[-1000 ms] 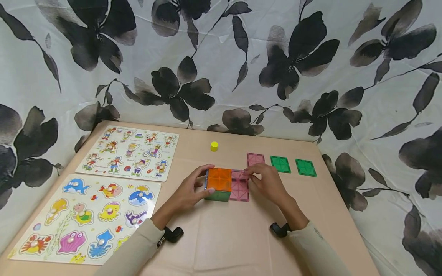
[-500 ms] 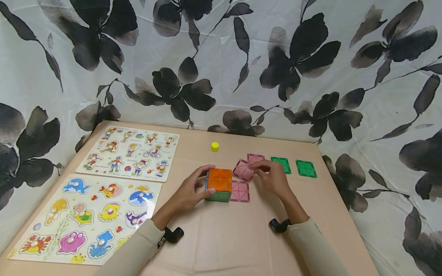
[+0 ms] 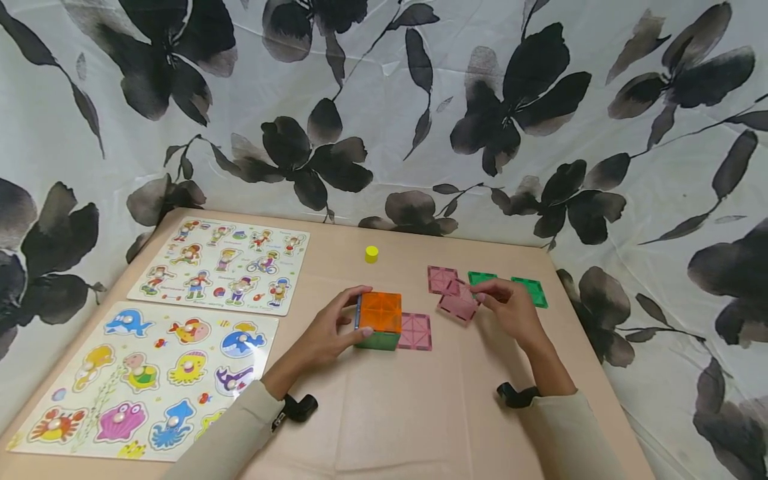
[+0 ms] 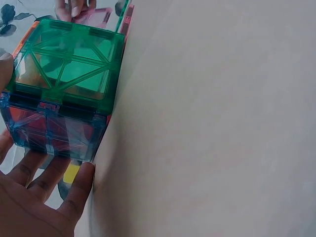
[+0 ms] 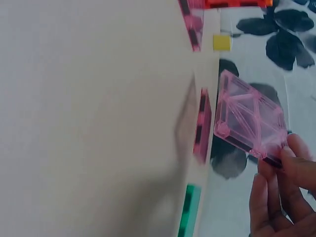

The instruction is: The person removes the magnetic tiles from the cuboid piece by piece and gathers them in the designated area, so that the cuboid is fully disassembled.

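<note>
A small cube of magnetic tiles (image 3: 381, 313) stands on the table, orange on top and green in front. My left hand (image 3: 329, 328) grips it from the left, thumb at the front edge and fingers behind. In the left wrist view those fingers lie along the cube's blue side (image 4: 54, 128). My right hand (image 3: 510, 310) pinches a pink square magnetic tile (image 5: 252, 118) by one corner, tilted and raised off the table. One pink tile (image 3: 416, 331) lies against the cube's right side. Behind the held tile lies a second pink tile (image 3: 438, 277), partly covered in the head view.
Two green tiles (image 3: 531, 291) lie at the back right, one partly behind my right hand. A yellow cylinder (image 3: 371, 254) stands near the back edge. On the left lie two picture puzzle boards, one with children (image 3: 210, 273) and one with sea animals (image 3: 162, 357).
My right hand has lifted the pink tile away from beside the cube and carried it right and slightly back. The left hand and cube have stayed in place.
</note>
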A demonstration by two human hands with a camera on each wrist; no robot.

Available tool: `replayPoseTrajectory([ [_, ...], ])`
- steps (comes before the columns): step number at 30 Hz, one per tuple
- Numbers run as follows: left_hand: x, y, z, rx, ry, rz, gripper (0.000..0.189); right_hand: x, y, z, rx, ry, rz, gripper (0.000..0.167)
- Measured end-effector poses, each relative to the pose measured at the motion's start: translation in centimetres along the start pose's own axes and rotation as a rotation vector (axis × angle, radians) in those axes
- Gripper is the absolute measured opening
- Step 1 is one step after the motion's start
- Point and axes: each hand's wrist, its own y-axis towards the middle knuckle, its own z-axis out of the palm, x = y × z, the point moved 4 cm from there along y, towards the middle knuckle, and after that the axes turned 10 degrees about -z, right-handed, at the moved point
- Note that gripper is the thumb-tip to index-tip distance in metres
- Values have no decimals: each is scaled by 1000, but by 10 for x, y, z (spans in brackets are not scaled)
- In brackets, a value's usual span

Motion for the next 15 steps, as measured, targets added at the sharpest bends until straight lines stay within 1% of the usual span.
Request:
replayPoseTrajectory([
  [4, 1, 0, -1, -1, -2, 3, 73, -9, -3, -8, 20, 52, -9, 20],
  [6, 1, 0, -1, 1, -7, 2, 73, -13, -4, -10, 33, 57, -5, 20],
  [12, 1, -1, -1, -1, -6, -1, 73, -23, -2, -7, 118, 33, 35, 20],
  [15, 1, 0, -1, -2, -2, -6, 74, -25, 1, -2, 149, -18, 57, 21],
])
